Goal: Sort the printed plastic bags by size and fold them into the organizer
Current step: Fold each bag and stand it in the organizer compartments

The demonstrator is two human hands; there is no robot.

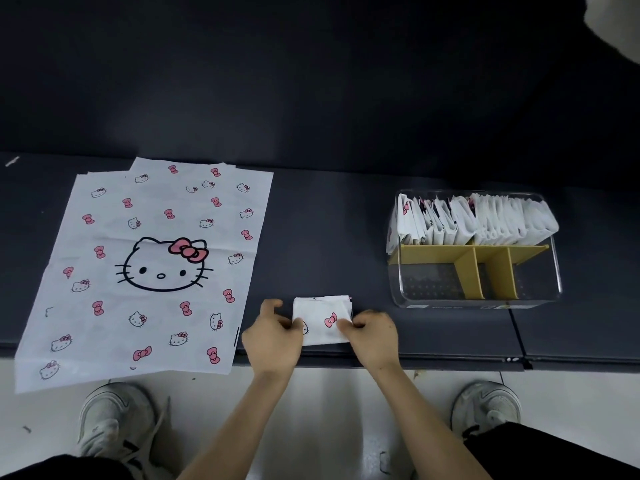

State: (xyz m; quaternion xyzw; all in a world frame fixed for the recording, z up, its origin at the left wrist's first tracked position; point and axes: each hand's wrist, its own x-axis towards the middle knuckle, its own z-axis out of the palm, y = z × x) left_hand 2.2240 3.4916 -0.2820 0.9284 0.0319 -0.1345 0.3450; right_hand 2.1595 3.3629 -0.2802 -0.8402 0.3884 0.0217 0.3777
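A small folded white bag (323,315) with a pink bow print lies near the front edge of the dark mat (329,237). My left hand (273,337) pinches its left edge and my right hand (372,336) pinches its right edge. To the left, a stack of large white printed bags (149,268) lies flat, its near end hanging over the mat's edge. At the right stands a clear organizer (476,299) with yellow dividers (467,268); several folded bags (474,220) stand in its back row.
The organizer's front compartments hold nothing. A pale floor (332,410) runs below the mat's front edge, with my two grey shoes on it. A dark wall rises behind the mat.
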